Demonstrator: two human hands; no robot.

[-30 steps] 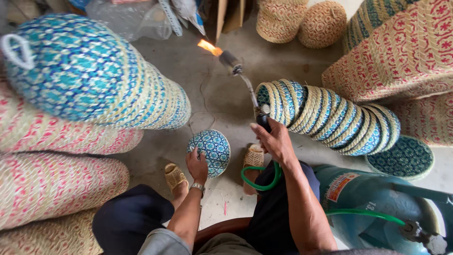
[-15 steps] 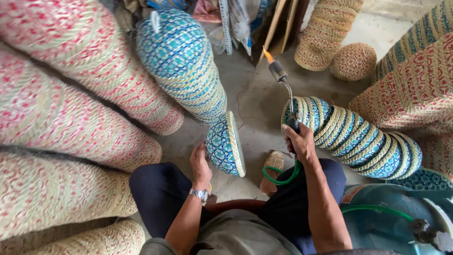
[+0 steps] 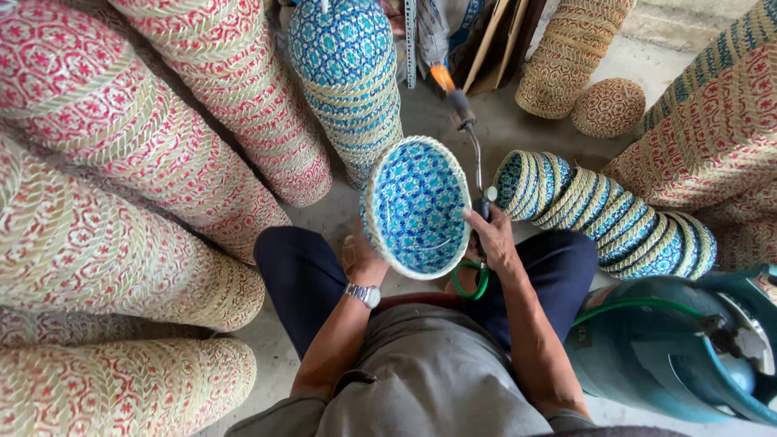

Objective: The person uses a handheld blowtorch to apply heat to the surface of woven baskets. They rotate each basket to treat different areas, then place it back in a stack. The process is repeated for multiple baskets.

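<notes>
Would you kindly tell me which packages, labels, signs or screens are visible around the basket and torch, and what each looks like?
Cardboard pieces: leaning upright at top centre behind the torch flame; flat, brown, possibly packaging.
Wristwatch: on the left wrist; silver case and band, its face too small to make out.
No other labels, signs or screens show.

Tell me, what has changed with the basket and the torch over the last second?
The left hand has lifted the blue woven basket off the floor and turned it, so its open inside now faces up at the camera instead of its base. The right hand keeps its grip on the gas torch, flame still lit at the tip. The green hose and gas cylinder stay put.
</notes>
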